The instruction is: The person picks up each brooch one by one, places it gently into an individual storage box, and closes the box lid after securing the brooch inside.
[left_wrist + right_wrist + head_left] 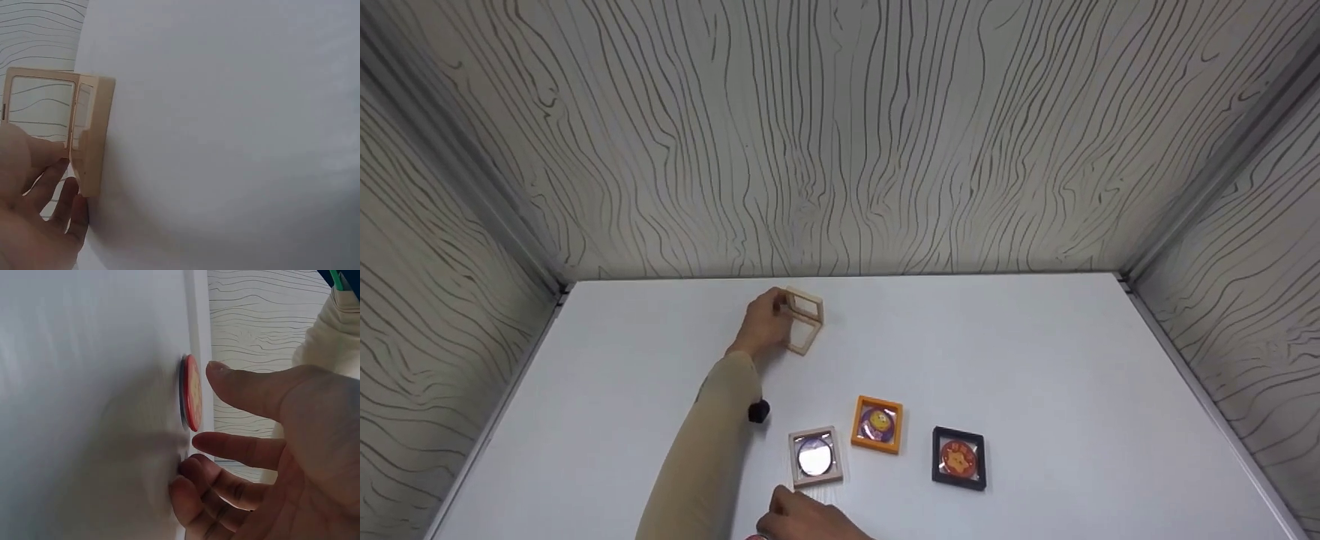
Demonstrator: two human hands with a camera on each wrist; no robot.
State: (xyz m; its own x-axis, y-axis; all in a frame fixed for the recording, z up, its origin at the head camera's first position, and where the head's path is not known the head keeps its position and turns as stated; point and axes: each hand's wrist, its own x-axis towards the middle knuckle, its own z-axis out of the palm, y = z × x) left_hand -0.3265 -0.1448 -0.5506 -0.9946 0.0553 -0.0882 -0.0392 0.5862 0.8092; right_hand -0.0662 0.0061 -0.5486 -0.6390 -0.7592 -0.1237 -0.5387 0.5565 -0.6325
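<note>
At the far side of the table, my left hand point(765, 328) pinches a light wooden display frame point(99, 135), its two hinged halves spread apart. The left wrist view has the thumb and fingers at the hinge side, with one half on the table. Near the table's front edge is my right hand point(816, 519), next to a red round badge point(193, 394) lying on the white surface. Thumb and index finger stand apart near the badge without gripping it; the other fingers rest bent against the table.
Ahead of the right hand lie a pale wooden frame point(816, 478) with a shiny round piece, an orange frame point(875, 445) with a purple-and-yellow badge, and, farther right, a black frame point(958, 482) with a red star badge. Patterned panels point(840, 150) border the white table point(1035, 360).
</note>
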